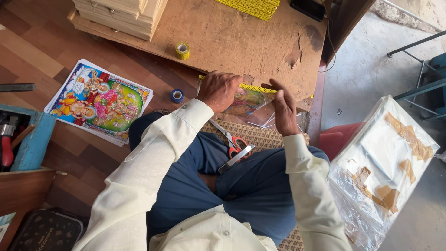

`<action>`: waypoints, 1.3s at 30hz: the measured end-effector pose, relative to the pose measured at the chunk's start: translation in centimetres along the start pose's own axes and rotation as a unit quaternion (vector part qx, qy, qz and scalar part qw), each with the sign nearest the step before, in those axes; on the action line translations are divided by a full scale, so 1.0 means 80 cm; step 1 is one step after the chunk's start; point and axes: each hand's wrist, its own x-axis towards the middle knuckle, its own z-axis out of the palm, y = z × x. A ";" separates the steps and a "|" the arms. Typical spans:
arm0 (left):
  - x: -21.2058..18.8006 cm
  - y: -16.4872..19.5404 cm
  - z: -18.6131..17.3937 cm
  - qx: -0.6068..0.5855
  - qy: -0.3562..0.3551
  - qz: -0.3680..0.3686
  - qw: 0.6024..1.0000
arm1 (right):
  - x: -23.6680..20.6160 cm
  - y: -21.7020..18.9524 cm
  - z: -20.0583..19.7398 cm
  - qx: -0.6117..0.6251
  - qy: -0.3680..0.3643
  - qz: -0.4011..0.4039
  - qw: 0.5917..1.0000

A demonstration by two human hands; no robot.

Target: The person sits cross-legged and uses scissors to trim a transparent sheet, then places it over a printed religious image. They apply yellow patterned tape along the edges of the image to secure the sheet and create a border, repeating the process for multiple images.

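The person sat cross-legged at the near edge of a low wooden bench [241, 37]. The left hand [218, 90] was clenched on the top edge of a colourful picture in a clear plastic sleeve [248, 104], by its yellow strip [258, 88]. The right hand [283, 111] pinched the sleeve's right side. The step in hand looked like fixing the strip along that edge; the next move would call for keeping both aligned. Scissors [234, 148] lay in the lap.
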 end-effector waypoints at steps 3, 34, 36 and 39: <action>-0.005 0.009 -0.003 0.007 0.017 -0.003 1.000 | -0.002 0.032 -0.002 0.137 0.001 -0.016 0.990; -0.068 -0.151 -0.019 0.027 0.294 -0.265 0.918 | -0.007 -0.061 -0.104 0.038 0.231 -0.069 0.970; -0.052 -0.164 -0.006 0.036 0.258 -0.263 0.929 | -0.005 -0.029 -0.091 0.146 0.245 -0.052 0.957; -0.017 -0.177 0.008 0.064 0.314 -0.162 0.934 | -0.013 0.044 -0.066 0.273 0.217 -0.008 0.937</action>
